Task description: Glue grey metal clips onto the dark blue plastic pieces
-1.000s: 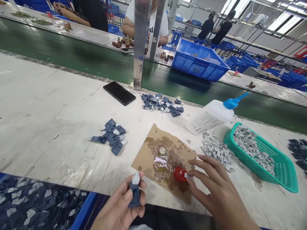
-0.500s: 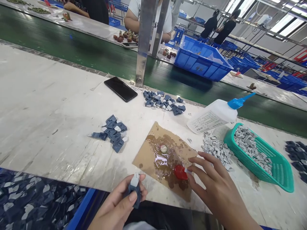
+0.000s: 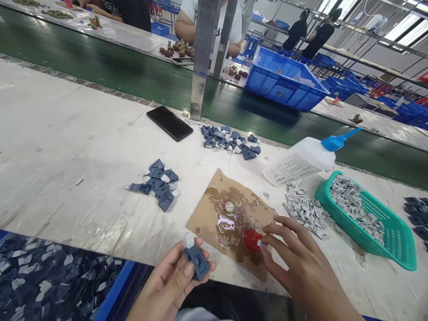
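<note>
My left hand (image 3: 169, 278) grips a dark blue plastic part (image 3: 198, 262) with a pale grey tip, held up at the table's front edge. Between thumb and fingertips, my right hand (image 3: 297, 261) pinches a small light-grey plastic piece (image 3: 262, 244) against the side of a small red cap (image 3: 251, 240). The cap rests on a piece of brown cardboard (image 3: 204, 209) wetted with clear, shiny liquid. A small round pale disc (image 3: 229, 206) also lies in the liquid. Left of the cardboard is a little heap of dark blue parts (image 3: 159, 183), some with pale tips.
Loose grey pieces (image 3: 305, 209) lie beside a green basket (image 3: 397, 256). Behind are a white bottle (image 3: 296, 162) with blue nozzle, more blue parts (image 3: 230, 141), a phone (image 3: 170, 123) and a metal post (image 3: 200, 62). A blue crate (image 3: 284, 84) stands by the green belt (image 3: 133, 76); people sit beyond.
My left hand has turned the blue part so its hollow face shows more, and shifted it slightly right. My right hand keeps its pinch at the red cap, almost unmoved.
</note>
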A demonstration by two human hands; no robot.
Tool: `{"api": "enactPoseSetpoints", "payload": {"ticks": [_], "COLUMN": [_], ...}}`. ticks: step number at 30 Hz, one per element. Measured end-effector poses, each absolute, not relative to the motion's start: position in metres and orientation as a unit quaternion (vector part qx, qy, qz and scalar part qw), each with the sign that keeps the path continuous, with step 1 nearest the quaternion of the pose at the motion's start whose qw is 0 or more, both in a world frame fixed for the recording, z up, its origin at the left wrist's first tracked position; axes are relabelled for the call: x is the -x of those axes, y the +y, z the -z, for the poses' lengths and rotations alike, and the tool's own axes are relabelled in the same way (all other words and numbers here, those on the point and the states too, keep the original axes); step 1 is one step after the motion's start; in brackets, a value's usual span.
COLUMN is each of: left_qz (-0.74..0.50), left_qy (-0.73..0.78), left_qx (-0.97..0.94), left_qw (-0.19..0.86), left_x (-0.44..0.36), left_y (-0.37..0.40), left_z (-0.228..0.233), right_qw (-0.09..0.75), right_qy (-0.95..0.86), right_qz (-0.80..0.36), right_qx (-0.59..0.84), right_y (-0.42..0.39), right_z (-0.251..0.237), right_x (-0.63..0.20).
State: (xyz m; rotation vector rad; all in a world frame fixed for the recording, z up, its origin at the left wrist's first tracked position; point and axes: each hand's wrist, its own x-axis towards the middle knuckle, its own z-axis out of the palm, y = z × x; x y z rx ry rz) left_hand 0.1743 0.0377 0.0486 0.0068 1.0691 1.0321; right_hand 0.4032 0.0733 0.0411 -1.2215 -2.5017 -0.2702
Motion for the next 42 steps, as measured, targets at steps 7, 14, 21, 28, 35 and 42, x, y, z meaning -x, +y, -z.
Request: {"api": "enactPoseSetpoints", "payload": {"ticks": [7,14,21,28,35,42], "left_qz": [-0.468,-0.472,-0.445,-0.457,-0.451,-0.474], "left_qy": [0.479,0.453,0.458,0.484,0.484,0.534], "left_qx": [-0.015,-0.078,-0.118,-0.195,-0.212,-0.223], "left_qw": [0.743,0.752,0.760,0.720,0.719,0.663], "left_x": [-0.175,-0.181,-0.194,-0.197,-0.196,-0.196], "left_y": [0.038,0.038,0.038,0.035,0.034,0.032], "left_z": [-0.047,-0.044,-0.037,-0.038,-0.040,-0.044], "right_qw": [0.230,0.241,0.259,0.293,0.325,0.339], "right_qy": [-0.848,-0.837,-0.850,-0.864,-0.849,-0.851], "right_qz": [0.099,0.017,0.015,-0.036,-0.061,-0.082], "right_qx": [0.467,0.491,0.459,0.408,0.412,0.391], "right_y": [0.069,0.069,0.058,0.057,0.058,0.050], "right_z": [-0.057,-0.041,-0.062,-0.062,-0.056,-0.054], "right_x": [-0.406,-0.410,-0.401,-0.375,-0.364,-0.355]}}
